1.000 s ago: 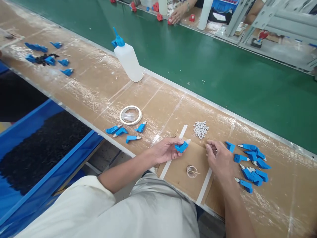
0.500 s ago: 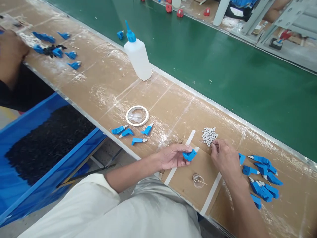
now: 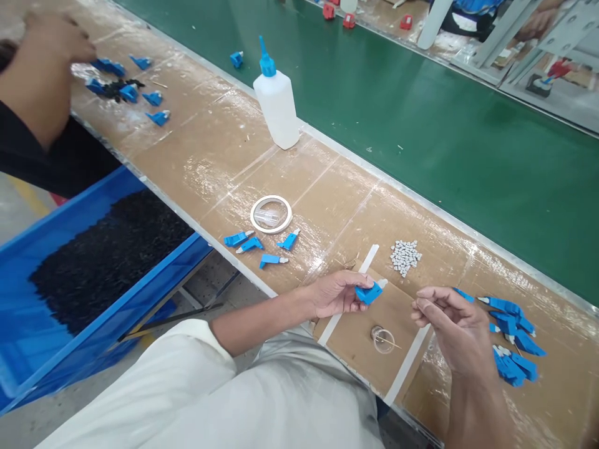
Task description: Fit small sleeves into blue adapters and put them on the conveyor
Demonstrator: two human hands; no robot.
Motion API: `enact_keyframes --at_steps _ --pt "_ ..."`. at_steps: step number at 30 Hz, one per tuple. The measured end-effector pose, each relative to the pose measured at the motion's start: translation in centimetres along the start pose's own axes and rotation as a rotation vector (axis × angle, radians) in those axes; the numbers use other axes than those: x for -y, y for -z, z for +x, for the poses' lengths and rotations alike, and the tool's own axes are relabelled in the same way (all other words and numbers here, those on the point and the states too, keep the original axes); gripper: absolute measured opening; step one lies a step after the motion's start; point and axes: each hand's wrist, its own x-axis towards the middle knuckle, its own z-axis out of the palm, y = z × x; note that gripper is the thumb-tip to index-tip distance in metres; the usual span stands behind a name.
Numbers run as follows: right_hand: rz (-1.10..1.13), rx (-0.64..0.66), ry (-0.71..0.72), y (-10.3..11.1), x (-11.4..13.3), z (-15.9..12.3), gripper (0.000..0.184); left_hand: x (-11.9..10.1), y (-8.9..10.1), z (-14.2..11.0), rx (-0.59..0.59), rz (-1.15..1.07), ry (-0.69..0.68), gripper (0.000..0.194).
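Observation:
My left hand point(image 3: 341, 294) is closed on a blue plastic part point(image 3: 368, 293) with a whitish tip pointing right. To the right of it, my right hand point(image 3: 447, 312) is raised over the cardboard, thumb and fingertips pinched together. Whatever sits in that pinch is too small to make out. Beyond both hands lies a small heap of grey pieces point(image 3: 405, 257). Below them stands a small clear cup point(image 3: 383, 340) with a thin stick across it. Several more blue parts point(image 3: 512, 312) lie in a pile beside my right hand.
Left of my hands, several blue parts point(image 3: 271, 260) lie near a white tape ring point(image 3: 253, 215). A white bottle with a blue nozzle point(image 3: 276, 103) stands by the green belt point(image 3: 421, 143). A blue bin point(image 3: 107, 312) of black pieces is at lower left, below a co-worker's hand point(image 3: 60, 40).
My right hand has drawn back from the heap of grey pieces toward me and turned, its fingertips pinched. The left hand keeps hold of the blue part. The co-worker's hand moved over the blue parts.

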Motion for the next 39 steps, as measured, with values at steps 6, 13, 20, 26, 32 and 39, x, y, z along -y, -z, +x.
enact_keyframes --at_steps 6,13,20,26,32,39 --pt "0.368 -0.003 -0.068 -1.0 -1.0 -2.6 0.033 0.2 -0.4 -0.3 -0.023 0.020 -0.020 0.022" --pt "0.505 0.028 -0.092 -2.1 -0.5 -4.1 0.028 0.5 -0.6 -0.9 -0.039 0.037 -0.033 0.023" --pt "0.574 -0.018 -0.163 -3.2 -0.7 -4.3 0.031 0.8 -0.9 -1.6 0.016 0.043 -0.038 0.022" --pt "0.613 -0.042 -0.172 -3.4 -1.1 -4.4 0.032 0.8 -1.2 -2.0 0.037 0.080 -0.014 0.030" --pt "0.527 -0.074 -0.113 -4.0 -1.1 -5.2 0.028 1.2 -1.4 -2.4 0.084 0.198 -0.036 0.038" --pt "0.350 -0.208 -0.005 -5.5 -1.3 -7.0 0.023 1.7 -2.3 -3.3 0.090 0.264 -0.124 0.043"
